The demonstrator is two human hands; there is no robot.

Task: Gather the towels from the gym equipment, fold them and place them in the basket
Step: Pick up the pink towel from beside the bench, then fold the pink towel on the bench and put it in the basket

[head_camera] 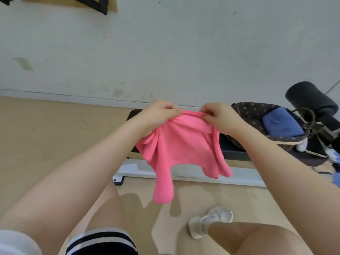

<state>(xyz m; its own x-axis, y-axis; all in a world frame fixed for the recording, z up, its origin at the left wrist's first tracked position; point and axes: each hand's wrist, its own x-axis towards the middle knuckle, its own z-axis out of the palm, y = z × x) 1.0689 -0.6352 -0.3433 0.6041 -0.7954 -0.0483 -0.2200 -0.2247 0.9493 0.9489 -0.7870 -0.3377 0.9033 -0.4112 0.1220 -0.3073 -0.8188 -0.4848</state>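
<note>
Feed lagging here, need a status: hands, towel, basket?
Left hand and right hand both pinching pink towel by top edge, hanging unfolded. Basket on bench, blue towel inside. Nothing blocking.

Bright pink towel [181, 150], blue towel [282, 124] in a dark brown wicker basket [257, 115] lined with small pale-dotted fabric, black bench pad [233, 150] on a white frame [193, 172], tan floor [55, 135], whitish wall [165, 52], white shoe [209, 220], black-and-white striped shorts [101, 242], perhaps navy.

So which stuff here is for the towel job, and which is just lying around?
For the job: pink towel, both hands holding it, basket, blue towel inside it.
Just there: bench, foam roller, white shoe, wall socket.
</note>
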